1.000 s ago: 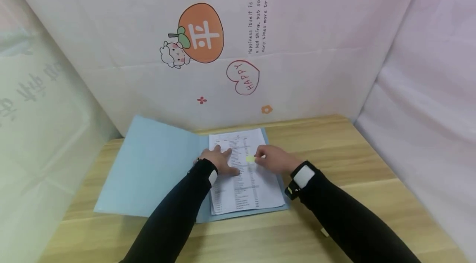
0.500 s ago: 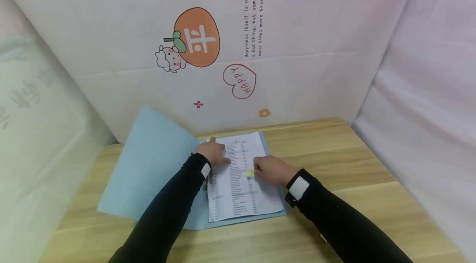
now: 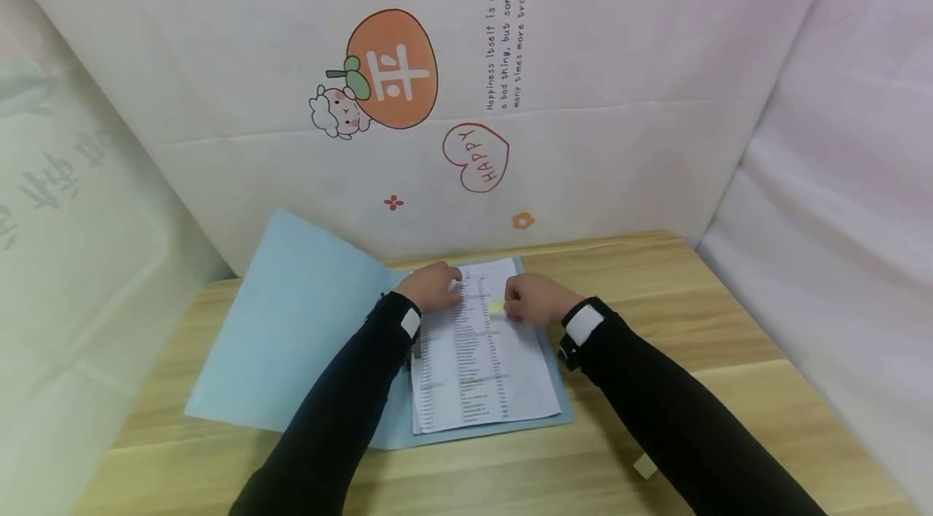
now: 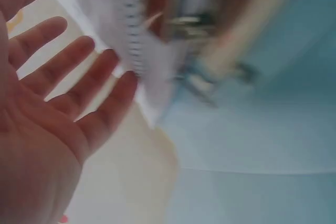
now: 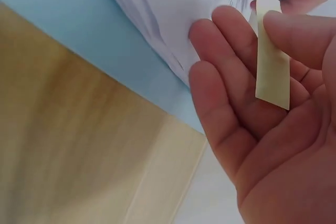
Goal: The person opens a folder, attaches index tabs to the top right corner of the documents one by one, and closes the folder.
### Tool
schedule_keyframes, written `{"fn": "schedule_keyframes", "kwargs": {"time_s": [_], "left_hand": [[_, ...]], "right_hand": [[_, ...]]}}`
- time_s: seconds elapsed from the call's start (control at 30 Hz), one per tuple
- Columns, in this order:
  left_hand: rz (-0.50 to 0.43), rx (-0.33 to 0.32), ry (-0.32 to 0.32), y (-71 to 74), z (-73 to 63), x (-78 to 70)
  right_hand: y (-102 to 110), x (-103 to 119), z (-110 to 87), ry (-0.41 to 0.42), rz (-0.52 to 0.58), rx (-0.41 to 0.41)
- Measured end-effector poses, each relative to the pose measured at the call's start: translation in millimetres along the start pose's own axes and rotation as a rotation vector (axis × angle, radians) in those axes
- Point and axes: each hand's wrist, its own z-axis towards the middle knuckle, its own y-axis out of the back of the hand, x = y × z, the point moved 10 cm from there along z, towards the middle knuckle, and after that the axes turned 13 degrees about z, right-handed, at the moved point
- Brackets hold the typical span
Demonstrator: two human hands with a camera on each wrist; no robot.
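An opened light-blue folder (image 3: 291, 330) lies on the table with a stack of printed sheets (image 3: 477, 370) on its right side. My right hand (image 3: 539, 299) pinches a pale yellow sticky note (image 5: 273, 72) between thumb and fingers, over the right part of the top sheet. In the right wrist view the note is a narrow strip along the curled fingers. Near the sheets' upper left is my left hand (image 3: 430, 287), its fingers relaxed and apart with nothing held. The left wrist view shows those fingers beside the sheets' edge, with a blurred metal clip (image 4: 194, 24) at the folder's spine.
A small pale yellow pad (image 3: 645, 466) lies on the wooden table (image 3: 700, 321) by my right forearm. The folder's cover leans up at the left. A white printed cloth (image 3: 583, 151) hangs behind the table's back edge, and more cloth hangs at both sides.
My left hand has gone from lying spread on the sheet's middle left to its upper left. My right hand, still with the sticky note, went down the page, then back up.
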Motion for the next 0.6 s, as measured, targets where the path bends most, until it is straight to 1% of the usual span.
{"fn": "schedule_keyframes", "kwargs": {"time_s": [0.07,0.17,0.27,0.4,0.53,0.6], "left_hand": [[-0.001,0.024,0.004,1.2,3.0,-2.3],[-0.006,0.038,0.006,5.6,7.5,-5.3],[0.03,0.04,0.001,6.1,12.0,-6.4],[0.097,0.014,-0.047,4.9,15.2,-11.3],[0.145,-0.033,-0.123,9.5,11.8,-21.7],[0.157,-0.035,-0.138,11.7,10.4,-25.9]], "right_hand": [[5,-1,7.4,0.01,0.008,-0.016],[11,-4,19.2,0.03,0.018,-0.046],[15,-9,31.1,0.027,0.008,-0.08],[19,-16,42.3,-0.027,0.03,-0.124],[22,-21,49.8,-0.061,0.031,-0.168],[24,-22,53.5,-0.063,0.019,-0.191]]}}
